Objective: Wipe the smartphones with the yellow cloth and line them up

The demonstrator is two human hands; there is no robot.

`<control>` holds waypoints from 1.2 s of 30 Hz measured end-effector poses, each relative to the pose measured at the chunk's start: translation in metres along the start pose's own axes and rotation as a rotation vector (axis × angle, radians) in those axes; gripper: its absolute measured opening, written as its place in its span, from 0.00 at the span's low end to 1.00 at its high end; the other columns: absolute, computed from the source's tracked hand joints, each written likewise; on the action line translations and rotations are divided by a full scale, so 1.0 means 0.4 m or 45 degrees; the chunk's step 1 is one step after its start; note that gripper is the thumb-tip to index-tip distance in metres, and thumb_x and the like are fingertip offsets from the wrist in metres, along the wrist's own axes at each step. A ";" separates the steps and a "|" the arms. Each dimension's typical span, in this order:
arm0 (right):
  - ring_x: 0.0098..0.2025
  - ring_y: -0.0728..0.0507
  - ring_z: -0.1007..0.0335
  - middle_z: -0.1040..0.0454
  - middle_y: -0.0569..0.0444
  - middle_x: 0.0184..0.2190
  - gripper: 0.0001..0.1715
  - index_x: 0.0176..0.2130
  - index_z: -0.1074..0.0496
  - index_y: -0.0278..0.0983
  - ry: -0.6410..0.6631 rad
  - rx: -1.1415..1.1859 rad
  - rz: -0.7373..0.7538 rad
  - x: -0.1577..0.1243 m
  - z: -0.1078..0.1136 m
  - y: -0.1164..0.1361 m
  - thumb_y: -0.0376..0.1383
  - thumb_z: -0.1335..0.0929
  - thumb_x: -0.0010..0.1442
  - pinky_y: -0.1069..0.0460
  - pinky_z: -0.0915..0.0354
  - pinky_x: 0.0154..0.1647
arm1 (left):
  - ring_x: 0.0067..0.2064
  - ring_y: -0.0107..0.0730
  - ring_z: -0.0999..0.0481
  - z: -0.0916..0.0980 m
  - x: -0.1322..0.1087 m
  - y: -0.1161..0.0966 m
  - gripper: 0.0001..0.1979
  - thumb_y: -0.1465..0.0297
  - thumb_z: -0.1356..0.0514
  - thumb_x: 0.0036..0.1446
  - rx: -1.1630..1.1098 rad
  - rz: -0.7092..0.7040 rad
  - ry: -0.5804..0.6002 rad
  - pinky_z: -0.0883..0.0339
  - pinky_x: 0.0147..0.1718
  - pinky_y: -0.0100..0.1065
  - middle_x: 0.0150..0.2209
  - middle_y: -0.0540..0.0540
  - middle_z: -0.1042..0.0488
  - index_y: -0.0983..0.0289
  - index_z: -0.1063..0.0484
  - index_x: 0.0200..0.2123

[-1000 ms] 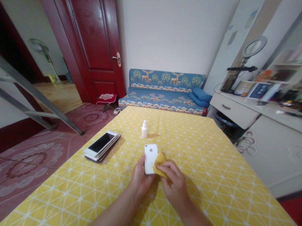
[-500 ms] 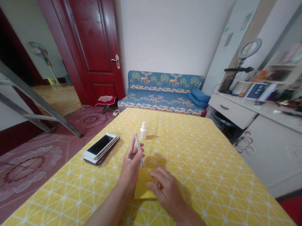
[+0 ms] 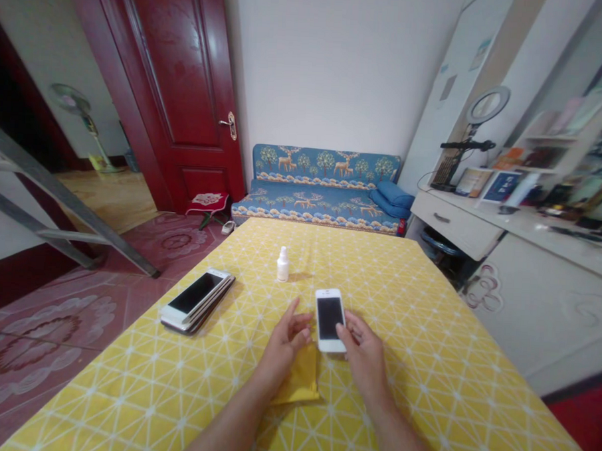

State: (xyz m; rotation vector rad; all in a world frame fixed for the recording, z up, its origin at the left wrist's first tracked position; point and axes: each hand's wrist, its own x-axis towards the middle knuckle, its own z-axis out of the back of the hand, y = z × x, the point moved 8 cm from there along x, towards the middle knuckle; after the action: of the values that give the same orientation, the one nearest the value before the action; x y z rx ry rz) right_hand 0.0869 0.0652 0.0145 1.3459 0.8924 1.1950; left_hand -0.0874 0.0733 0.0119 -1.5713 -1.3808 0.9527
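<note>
A white smartphone lies screen up on the yellow tablecloth. My right hand is at its lower right, with fingertips against its edge. I cannot tell whether that hand grips it. My left hand stands open just left of the phone, holding nothing. A folded yellow cloth lies under and beside my left hand. Farther left is a stack of several smartphones. A small white dropper bottle stands upright beyond my hands.
The table's left edge runs close to the phone stack, with a tiled floor below. An aluminium ladder leans at left. A blue patterned sofa stands beyond the far edge, and a white desk stands at right.
The phone has gone from my left hand, edge-on, to lying flat and screen up by my right hand. The yellow cloth now lies on the table, and my left hand is open.
</note>
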 end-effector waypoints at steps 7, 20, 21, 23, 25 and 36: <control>0.41 0.35 0.27 0.23 0.42 0.41 0.27 0.49 0.26 0.34 -0.306 -1.138 -0.035 0.076 0.226 -0.005 0.46 0.41 0.61 0.45 0.35 0.39 | 0.47 0.41 0.27 -0.008 0.008 0.027 0.22 0.66 0.39 0.54 0.463 -0.096 0.148 0.35 0.48 0.41 0.45 0.62 0.25 0.65 0.29 0.52; 0.67 0.33 0.55 0.48 0.39 0.66 0.31 0.62 0.40 0.28 0.038 -1.626 0.213 0.076 0.096 -0.058 0.37 0.41 0.63 0.41 0.53 0.65 | 0.48 0.41 0.26 -0.017 0.011 0.023 0.17 0.67 0.41 0.56 0.649 -0.171 0.172 0.34 0.50 0.40 0.47 0.61 0.24 0.64 0.25 0.49; 0.68 0.33 0.56 0.49 0.39 0.66 0.30 0.62 0.40 0.28 0.044 -1.630 0.213 0.087 0.092 -0.059 0.37 0.41 0.63 0.42 0.53 0.65 | 0.48 0.41 0.25 -0.017 0.011 0.024 0.17 0.67 0.41 0.56 0.641 -0.171 0.175 0.34 0.49 0.40 0.47 0.61 0.23 0.64 0.25 0.48; 0.68 0.33 0.56 0.49 0.38 0.66 0.30 0.63 0.41 0.29 0.057 -1.644 0.219 0.112 0.084 -0.056 0.36 0.42 0.64 0.42 0.54 0.66 | 0.47 0.41 0.25 -0.018 0.010 0.024 0.17 0.67 0.41 0.56 0.632 -0.174 0.181 0.33 0.48 0.40 0.46 0.61 0.23 0.64 0.25 0.48; 0.68 0.34 0.56 0.49 0.38 0.66 0.30 0.63 0.42 0.29 0.078 -1.667 0.219 0.137 0.079 -0.055 0.36 0.42 0.64 0.42 0.54 0.66 | 0.47 0.41 0.25 -0.018 0.009 0.023 0.17 0.67 0.41 0.55 0.640 -0.183 0.183 0.33 0.48 0.40 0.46 0.62 0.23 0.65 0.25 0.47; 0.69 0.31 0.64 0.56 0.39 0.68 0.35 0.66 0.48 0.32 -0.009 -1.673 0.067 0.165 0.076 -0.042 0.46 0.43 0.65 0.34 0.59 0.65 | 0.44 0.41 0.24 -0.011 0.014 0.029 0.17 0.66 0.39 0.53 0.549 -0.114 0.150 0.33 0.46 0.40 0.43 0.61 0.22 0.66 0.24 0.46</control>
State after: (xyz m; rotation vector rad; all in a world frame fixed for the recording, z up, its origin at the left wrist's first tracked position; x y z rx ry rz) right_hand 0.1326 0.1241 0.0112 0.2848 -0.0553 1.3884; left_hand -0.0784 0.0777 0.0029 -1.2102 -1.0674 1.0069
